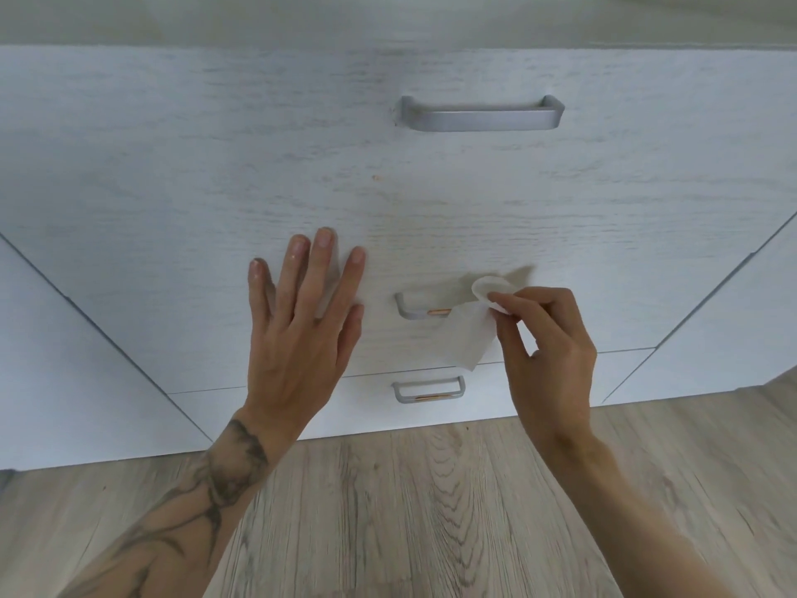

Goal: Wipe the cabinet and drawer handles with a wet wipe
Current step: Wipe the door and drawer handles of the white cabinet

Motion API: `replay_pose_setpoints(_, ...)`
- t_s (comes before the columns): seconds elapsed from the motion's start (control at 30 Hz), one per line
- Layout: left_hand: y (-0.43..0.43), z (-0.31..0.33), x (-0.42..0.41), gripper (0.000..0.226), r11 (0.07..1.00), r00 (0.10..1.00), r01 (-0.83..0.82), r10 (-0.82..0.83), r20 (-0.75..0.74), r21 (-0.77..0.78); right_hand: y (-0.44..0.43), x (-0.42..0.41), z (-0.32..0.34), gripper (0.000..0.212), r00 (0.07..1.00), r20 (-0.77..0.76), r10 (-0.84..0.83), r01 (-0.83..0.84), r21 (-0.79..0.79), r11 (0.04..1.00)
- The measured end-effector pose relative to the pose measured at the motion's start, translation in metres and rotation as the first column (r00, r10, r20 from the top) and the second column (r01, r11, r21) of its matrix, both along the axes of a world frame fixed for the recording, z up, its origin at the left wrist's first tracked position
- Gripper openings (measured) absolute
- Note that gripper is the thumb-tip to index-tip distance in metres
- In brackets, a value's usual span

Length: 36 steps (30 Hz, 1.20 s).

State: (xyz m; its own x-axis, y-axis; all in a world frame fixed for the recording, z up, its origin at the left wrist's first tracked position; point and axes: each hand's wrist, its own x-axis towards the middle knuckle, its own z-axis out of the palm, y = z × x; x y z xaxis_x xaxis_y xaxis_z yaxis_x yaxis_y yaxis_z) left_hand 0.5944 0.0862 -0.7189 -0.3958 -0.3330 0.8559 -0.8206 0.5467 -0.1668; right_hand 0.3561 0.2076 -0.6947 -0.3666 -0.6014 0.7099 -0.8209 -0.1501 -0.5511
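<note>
Three grey metal bar handles sit one above another on pale whitewashed wood-grain drawer fronts [215, 174]: the top handle [481, 116] is bare, the middle handle [407, 312] is partly covered, and the bottom handle [428, 389] sits on the narrow lowest drawer just above the light wood-grain laminate floor [431, 511]. The white wet wipe [470, 334] is draped over the right part of the middle handle, so that only the handle's left end and a short stretch of its bar show; the wipe's loose lower corner hangs down to the seam above the lowest drawer. The right hand [547, 351] pinches the wipe's upper edge between thumb and forefinger, its other fingers curled in below. The left hand [302, 334], on a tattooed forearm [194, 489], is spread with straight fingers flat to the drawer front just left of the middle handle and grasps nothing; whether it presses the surface cannot be told.
</note>
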Motion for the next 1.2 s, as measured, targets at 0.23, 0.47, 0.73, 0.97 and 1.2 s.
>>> replay_pose_setpoints(0.23, -0.001, -0.002, 0.003, 0.07, 0.999, 0.999, -0.037, 0.037, 0.034, 0.001, 0.006, -0.001, 0.001, 0.021, 0.996, -0.025, 0.083, -0.083, 0.024, 0.996)
replay_pose_setpoints(0.47, 0.0, -0.002, 0.003, 0.072, 0.997, 0.995, -0.072, 0.071, 0.066, 0.003, -0.006, 0.021, 0.011, 0.017, 0.99, -0.071, 0.118, -0.111, 0.094, 0.989)
replay_pose_setpoints(0.73, -0.001, -0.002, 0.004, 0.073, 0.995, 0.992, -0.1, 0.1, 0.081, -0.003, -0.011, 0.003, 0.008, 0.012, 0.987, -0.149, 0.052, -0.056, -0.018, 0.998)
replay_pose_setpoints(0.97, -0.004, -0.003, 0.004, 0.074, 0.995, 0.992, -0.097, 0.098, 0.078, -0.014, -0.012, -0.01, 0.007, 0.014, 0.973, -0.214, 0.086, -0.091, -0.012, 0.996)
replay_pose_setpoints(1.2, -0.005, -0.005, 0.003, 0.076, 0.992, 0.989, -0.125, 0.126, 0.083, -0.024, -0.021, 0.012, 0.012, 0.011, 0.962, -0.241, 0.133, -0.139, -0.012, 0.99)
